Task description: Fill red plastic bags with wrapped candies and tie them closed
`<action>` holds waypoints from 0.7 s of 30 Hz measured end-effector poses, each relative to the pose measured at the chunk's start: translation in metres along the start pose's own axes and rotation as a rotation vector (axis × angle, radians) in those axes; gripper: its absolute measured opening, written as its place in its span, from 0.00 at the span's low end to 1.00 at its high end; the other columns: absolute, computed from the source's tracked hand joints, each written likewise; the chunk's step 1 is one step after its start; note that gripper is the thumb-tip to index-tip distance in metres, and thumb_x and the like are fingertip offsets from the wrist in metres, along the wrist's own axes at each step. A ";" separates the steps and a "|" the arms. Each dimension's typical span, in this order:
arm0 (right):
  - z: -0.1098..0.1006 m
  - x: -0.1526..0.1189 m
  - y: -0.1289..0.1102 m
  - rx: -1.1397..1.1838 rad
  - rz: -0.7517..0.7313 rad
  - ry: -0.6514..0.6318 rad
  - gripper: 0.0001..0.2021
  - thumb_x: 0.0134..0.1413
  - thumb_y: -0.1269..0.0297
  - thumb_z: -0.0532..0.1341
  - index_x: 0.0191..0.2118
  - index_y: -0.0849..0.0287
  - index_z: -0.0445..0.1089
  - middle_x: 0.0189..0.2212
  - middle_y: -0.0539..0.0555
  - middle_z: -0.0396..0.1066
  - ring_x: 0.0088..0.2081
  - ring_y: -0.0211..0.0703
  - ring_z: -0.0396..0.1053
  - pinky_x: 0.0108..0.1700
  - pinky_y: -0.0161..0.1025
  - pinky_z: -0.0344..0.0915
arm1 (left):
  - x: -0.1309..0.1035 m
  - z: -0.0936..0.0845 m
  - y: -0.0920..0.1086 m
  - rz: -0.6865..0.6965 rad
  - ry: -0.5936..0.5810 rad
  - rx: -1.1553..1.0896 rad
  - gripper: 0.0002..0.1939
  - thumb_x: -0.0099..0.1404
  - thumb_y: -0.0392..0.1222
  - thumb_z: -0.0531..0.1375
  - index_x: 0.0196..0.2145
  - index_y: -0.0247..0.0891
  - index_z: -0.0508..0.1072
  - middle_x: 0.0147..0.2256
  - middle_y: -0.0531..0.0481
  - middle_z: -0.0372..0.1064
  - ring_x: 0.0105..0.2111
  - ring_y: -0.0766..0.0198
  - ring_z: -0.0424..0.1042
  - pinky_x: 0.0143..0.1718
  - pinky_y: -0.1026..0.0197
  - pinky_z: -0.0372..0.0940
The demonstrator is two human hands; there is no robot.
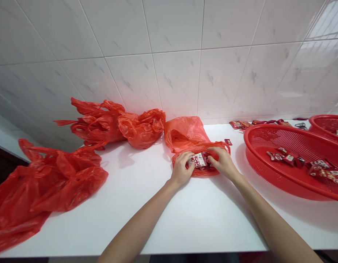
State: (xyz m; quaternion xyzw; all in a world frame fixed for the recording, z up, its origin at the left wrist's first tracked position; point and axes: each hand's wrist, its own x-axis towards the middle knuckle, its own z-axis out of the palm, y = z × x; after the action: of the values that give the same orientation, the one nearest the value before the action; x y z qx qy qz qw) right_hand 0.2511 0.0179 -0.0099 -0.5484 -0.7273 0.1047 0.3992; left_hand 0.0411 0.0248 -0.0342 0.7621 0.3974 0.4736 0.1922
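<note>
A red plastic bag [186, 133] lies on the white table, its mouth toward me, with small wrapped sweets inside. My left hand [183, 168] is at the left of the mouth, thumb and fingers closed on a white-and-red candy packet [198, 160]. On the opposite side my right hand [223, 160] reaches over the bag's edge. Its thumb and fingers are curved but apart, close to dark red wrapped sweets [209, 166]. Part of the bag's contents is hidden by both hands. One small red sweet [228, 142] rests just beyond my right hand.
At right stands a large red mesh basket [281, 182] with several wrapped sweets; a second red basket [326, 120] is behind it. Loose packets [240, 125] lie along the tiled wall. Red plastic bags [143, 128] stand at back left, and another crumpled bag [48, 182] is nearer left.
</note>
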 end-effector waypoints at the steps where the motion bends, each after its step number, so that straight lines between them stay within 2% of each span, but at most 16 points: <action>1: -0.002 0.001 0.002 -0.023 -0.003 0.005 0.15 0.53 0.68 0.58 0.46 0.58 0.75 0.46 0.60 0.78 0.50 0.58 0.73 0.53 0.54 0.67 | 0.000 0.000 0.001 0.016 -0.046 0.037 0.15 0.60 0.34 0.60 0.46 0.41 0.76 0.49 0.44 0.75 0.51 0.51 0.72 0.56 0.46 0.64; 4: -0.009 0.001 0.005 -0.100 -0.010 -0.040 0.15 0.51 0.69 0.58 0.45 0.59 0.75 0.45 0.61 0.78 0.50 0.60 0.72 0.53 0.55 0.66 | -0.002 0.001 0.002 0.009 -0.166 0.132 0.13 0.63 0.38 0.61 0.45 0.43 0.78 0.46 0.45 0.76 0.48 0.50 0.73 0.53 0.45 0.65; 6: -0.011 0.002 0.004 -0.150 -0.015 -0.098 0.15 0.49 0.70 0.59 0.44 0.60 0.76 0.43 0.62 0.78 0.48 0.61 0.72 0.52 0.54 0.66 | -0.004 0.003 -0.001 -0.031 -0.187 0.165 0.13 0.64 0.40 0.60 0.46 0.42 0.77 0.43 0.45 0.76 0.44 0.51 0.74 0.49 0.48 0.67; 10: -0.012 0.002 0.002 -0.168 -0.066 -0.124 0.16 0.49 0.70 0.59 0.45 0.60 0.75 0.45 0.61 0.78 0.49 0.59 0.72 0.52 0.52 0.65 | -0.007 0.005 -0.014 -0.126 -0.080 0.254 0.19 0.64 0.44 0.61 0.52 0.39 0.73 0.39 0.42 0.73 0.38 0.50 0.73 0.42 0.51 0.69; 13: -0.012 0.002 0.001 -0.121 -0.131 -0.100 0.15 0.52 0.66 0.59 0.46 0.58 0.74 0.47 0.60 0.77 0.51 0.59 0.71 0.54 0.52 0.64 | -0.007 0.005 -0.020 -0.141 -0.002 0.280 0.23 0.66 0.41 0.58 0.58 0.37 0.68 0.42 0.40 0.72 0.41 0.49 0.73 0.43 0.51 0.68; 17: -0.013 0.002 -0.001 -0.107 -0.120 -0.115 0.10 0.53 0.65 0.59 0.40 0.56 0.75 0.42 0.59 0.77 0.46 0.57 0.72 0.51 0.51 0.64 | -0.004 0.001 -0.016 -0.083 0.038 0.282 0.23 0.66 0.37 0.56 0.58 0.38 0.68 0.47 0.38 0.70 0.48 0.48 0.71 0.49 0.47 0.67; 21: -0.009 0.000 -0.005 -0.209 -0.062 -0.237 0.04 0.52 0.68 0.60 0.32 0.57 0.73 0.36 0.58 0.77 0.43 0.56 0.73 0.50 0.50 0.63 | -0.003 0.000 -0.005 0.079 -0.001 0.247 0.18 0.64 0.33 0.55 0.51 0.41 0.74 0.51 0.41 0.70 0.52 0.50 0.69 0.55 0.46 0.64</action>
State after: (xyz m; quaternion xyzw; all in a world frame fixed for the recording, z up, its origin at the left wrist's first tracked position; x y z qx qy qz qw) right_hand 0.2537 0.0131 -0.0015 -0.5480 -0.7928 0.0804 0.2544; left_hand 0.0381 0.0254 -0.0390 0.7953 0.4222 0.4280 0.0780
